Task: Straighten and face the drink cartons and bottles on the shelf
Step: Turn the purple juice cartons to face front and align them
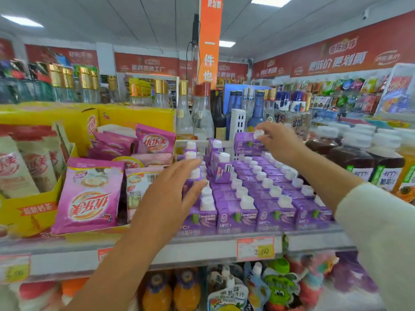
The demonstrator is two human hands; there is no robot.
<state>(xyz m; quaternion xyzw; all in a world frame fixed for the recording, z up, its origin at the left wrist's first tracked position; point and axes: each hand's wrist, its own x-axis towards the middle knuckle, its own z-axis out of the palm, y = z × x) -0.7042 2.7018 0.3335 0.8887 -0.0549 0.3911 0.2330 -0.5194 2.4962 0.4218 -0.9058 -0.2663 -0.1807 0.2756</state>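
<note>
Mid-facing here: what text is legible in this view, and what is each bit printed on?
"优乐美": pink sachet in the yellow box.
"NFC+": fronts of the purple cartons.
"2.50": price tag on the shelf edge.
"一件也": orange hanging banner.
"更低价 更划算": red wall banner.
Carton brand word, dark bottle labels, other price tags: too blurred to read.

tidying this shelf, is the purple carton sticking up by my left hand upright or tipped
Tipped: the carton leans sideways and stands higher than the level rows around it, side panel turned forward.
</note>
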